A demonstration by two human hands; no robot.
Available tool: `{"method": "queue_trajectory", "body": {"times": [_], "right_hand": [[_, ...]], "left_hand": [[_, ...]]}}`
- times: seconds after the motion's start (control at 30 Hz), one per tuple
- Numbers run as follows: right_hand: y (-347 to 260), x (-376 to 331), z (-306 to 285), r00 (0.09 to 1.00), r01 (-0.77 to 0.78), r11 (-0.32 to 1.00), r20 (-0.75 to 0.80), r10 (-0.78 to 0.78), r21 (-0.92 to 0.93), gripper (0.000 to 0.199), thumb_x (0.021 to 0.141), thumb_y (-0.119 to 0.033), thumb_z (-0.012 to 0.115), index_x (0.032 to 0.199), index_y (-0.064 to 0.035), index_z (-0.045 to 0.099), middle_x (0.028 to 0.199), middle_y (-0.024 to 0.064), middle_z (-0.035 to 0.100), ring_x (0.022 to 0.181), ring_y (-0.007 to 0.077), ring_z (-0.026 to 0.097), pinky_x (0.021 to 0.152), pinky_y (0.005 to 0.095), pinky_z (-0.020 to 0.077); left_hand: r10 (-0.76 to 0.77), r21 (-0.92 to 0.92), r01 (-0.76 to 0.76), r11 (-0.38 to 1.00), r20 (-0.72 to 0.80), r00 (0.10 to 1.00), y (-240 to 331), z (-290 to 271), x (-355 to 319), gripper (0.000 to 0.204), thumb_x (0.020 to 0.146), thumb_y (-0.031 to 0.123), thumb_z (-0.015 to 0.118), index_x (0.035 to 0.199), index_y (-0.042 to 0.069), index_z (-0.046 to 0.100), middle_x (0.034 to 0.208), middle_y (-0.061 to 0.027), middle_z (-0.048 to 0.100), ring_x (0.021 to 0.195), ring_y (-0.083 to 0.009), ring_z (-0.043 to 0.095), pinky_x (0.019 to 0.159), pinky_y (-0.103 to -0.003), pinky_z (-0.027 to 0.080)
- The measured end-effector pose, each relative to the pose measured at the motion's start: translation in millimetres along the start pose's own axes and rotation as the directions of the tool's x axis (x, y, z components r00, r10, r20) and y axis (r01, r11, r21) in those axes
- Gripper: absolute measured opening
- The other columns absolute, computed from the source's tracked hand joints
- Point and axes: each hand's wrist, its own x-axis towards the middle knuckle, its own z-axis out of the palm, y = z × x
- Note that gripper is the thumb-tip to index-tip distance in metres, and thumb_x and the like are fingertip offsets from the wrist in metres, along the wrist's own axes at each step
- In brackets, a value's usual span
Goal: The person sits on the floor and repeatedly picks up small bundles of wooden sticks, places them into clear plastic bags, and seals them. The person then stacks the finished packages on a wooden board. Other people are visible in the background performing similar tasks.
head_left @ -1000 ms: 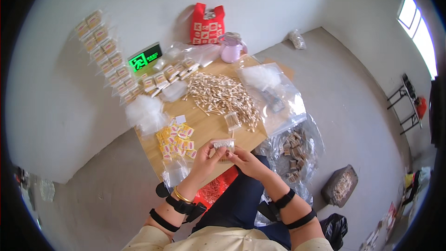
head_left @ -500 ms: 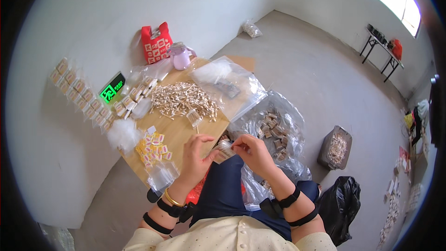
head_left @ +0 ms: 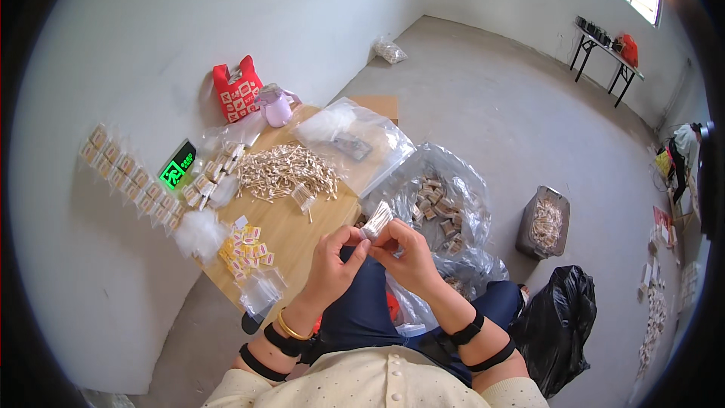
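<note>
Above my lap, my left hand (head_left: 337, 258) and my right hand (head_left: 402, 252) both pinch the lower end of a small clear bag of cotton swabs (head_left: 377, 218). The swabs show as a pale bundle pointing up and away from me. On the wooden table (head_left: 326, 221) to the left lies a heap of loose cotton swabs (head_left: 281, 170). A small clear packet (head_left: 303, 196) rests at the heap's near edge. Closer to me are yellow and white cards (head_left: 243, 251) and a stack of flat clear bags (head_left: 262, 291).
A large clear sack (head_left: 477, 200) holding many packets stands right of the table. Farther right are a grey bin (head_left: 529, 238) of swabs and a black plastic bag (head_left: 560, 325). A lilac jug (head_left: 276, 109), a red bag (head_left: 238, 91) and rows of packets (head_left: 128, 179) line the wall.
The bag between my hands has turned from hanging low to standing up, swabs pointing away. My hands have drawn closer together. The whole view has shifted slightly.
</note>
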Motion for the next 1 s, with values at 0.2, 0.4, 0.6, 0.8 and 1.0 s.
{"method": "queue_trajectory", "body": {"times": [0.2, 0.4, 0.6, 0.8, 1.0], "right_hand": [[1, -4, -4, 0.998, -0.037, 0.996, 0.061, 0.033, 0.081, 0.013, 0.082, -0.001, 0.070, 0.081, -0.0011, 0.057, 0.083, 0.0035, 0.056, 0.075, 0.0089, 0.057, 0.067, 0.0233, 0.0475], [21, -8, -11, 0.982, -0.184, 0.779, 0.140, 0.125, 0.599, 0.012, 0.090, -0.007, 0.066, 0.096, -0.0035, 0.056, 0.087, -0.0027, 0.056, 0.081, 0.0048, 0.053, 0.074, 0.0209, 0.0434], [15, -6, -24, 0.978, -0.207, 0.756, 0.151, 0.144, 0.621, 0.011, 0.093, -0.013, 0.063, 0.096, -0.0047, 0.055, 0.091, -0.0021, 0.056, 0.086, 0.0051, 0.052, 0.079, 0.0218, 0.0428], [24, -8, -22, 0.977, -0.210, 0.713, 0.113, 0.183, 0.668, 0.015, 0.098, -0.019, 0.057, 0.103, -0.0059, 0.052, 0.090, -0.0023, 0.055, 0.084, 0.0060, 0.052, 0.075, 0.0232, 0.0443], [12, 1, 0, 0.973, -0.046, 0.990, -0.220, 0.075, 0.135, 0.023, 0.101, -0.022, 0.051, 0.111, -0.0023, 0.047, 0.081, 0.0051, 0.054, 0.073, 0.0129, 0.054, 0.064, 0.0294, 0.0455]], "left_hand": [[0.075, 0.004, -0.075, 0.997, 0.017, 0.997, 1, -7, 1, 0.008, 0.086, 0.008, 0.063, 0.084, 0.001, 0.060, 0.078, -0.0075, 0.060, 0.072, -0.0209, 0.060, 0.069, -0.032, 0.046], [0.094, 0.077, -0.096, 0.992, 0.024, 0.995, -1, -10, -4, 0.011, 0.085, 0.014, 0.064, 0.082, 0.005, 0.059, 0.077, -0.0077, 0.054, 0.073, -0.0206, 0.055, 0.078, -0.033, 0.041], [-0.023, -0.218, -0.002, 0.976, -0.115, 0.993, -18, 0, -7, 0.042, 0.098, 0.043, 0.047, 0.104, 0.003, 0.056, 0.106, -0.0115, 0.055, 0.097, -0.0183, 0.055, 0.086, -0.033, 0.042], [-0.235, -0.449, 0.286, 0.846, 0.168, 0.957, -31, 4, -8, 0.064, 0.103, 0.053, 0.025, 0.110, -0.001, 0.057, 0.082, -0.0045, 0.061, 0.066, -0.0113, 0.058, 0.059, -0.024, 0.046], [-0.276, -0.135, 0.258, 0.957, -0.134, 0.952, -25, 18, 2, 0.059, 0.104, 0.044, 0.032, 0.088, -0.003, 0.064, 0.061, -0.0042, 0.057, 0.050, -0.0136, 0.055, 0.047, -0.032, 0.041]]}}
